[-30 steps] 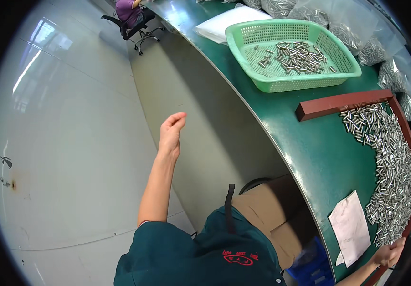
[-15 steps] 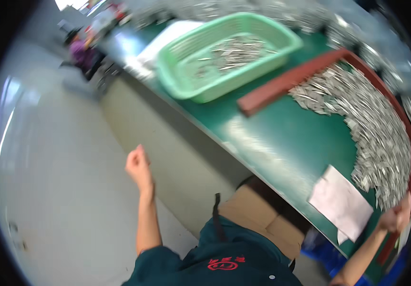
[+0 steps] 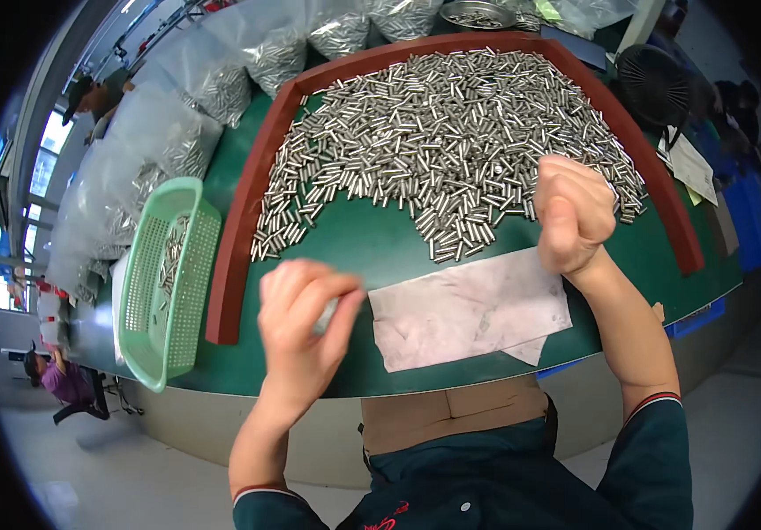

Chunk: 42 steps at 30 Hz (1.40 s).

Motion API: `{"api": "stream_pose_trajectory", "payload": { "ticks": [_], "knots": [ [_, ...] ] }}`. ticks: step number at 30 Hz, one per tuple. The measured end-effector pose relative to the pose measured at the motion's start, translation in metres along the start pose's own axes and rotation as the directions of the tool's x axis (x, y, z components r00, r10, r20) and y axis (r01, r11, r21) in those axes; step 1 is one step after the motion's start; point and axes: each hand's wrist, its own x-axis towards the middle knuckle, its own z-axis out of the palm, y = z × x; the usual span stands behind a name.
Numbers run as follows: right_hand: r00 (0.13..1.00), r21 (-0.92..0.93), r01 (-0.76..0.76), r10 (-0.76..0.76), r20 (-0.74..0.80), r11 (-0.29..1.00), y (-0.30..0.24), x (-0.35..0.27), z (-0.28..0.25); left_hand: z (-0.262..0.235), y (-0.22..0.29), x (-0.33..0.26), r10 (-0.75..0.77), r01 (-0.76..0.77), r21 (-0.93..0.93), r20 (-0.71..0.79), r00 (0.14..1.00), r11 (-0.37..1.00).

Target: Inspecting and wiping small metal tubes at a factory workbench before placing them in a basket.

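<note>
Metal pins (image 3: 451, 124), right grip (image 3: 576, 219) fisted nearby, left grip (image 3: 297, 327) curled, contents unclear

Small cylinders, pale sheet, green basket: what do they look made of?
Small cylinders: metal by the look, perhaps steel; smooth and silvery with bright highlights.
Pale sheet: paper or thin cloth, can't tell which; matte, smudged, lightly creased.
Green basket: probably moulded plastic; uniform light green, regularly perforated walls.

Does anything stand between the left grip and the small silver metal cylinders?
Nothing visible does: green tabletop shows between the left grip and the small silver metal cylinders. The dark red frame's left bar is left of both.
</note>
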Motion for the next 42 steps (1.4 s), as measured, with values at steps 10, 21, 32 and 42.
{"api": "stream_pose_trajectory", "payload": {
  "ticks": [10,21,32,42],
  "knots": [
    [0.994,-0.083,0.079,-0.072,0.087,0.993,0.003,-0.001,-0.001,0.066,-0.029,0.042,0.3,-0.322,-0.007,0.382,0.874,0.947],
    [0.993,-0.048,0.096,-0.093,0.071,0.994,0.003,-0.002,0.007,0.067,-0.024,0.042,0.264,-0.279,-0.03,0.433,0.862,0.96],
    [0.999,-0.036,0.0,0.002,0.052,0.999,0.002,-0.006,0.008,0.067,-0.022,0.039,0.258,-0.255,-0.063,0.419,0.871,0.965],
    [0.961,0.206,-0.234,0.258,-0.098,0.95,-0.006,-0.005,0.008,0.065,-0.026,0.031,-0.046,0.163,-0.301,0.36,0.932,0.94]
  ]
}}
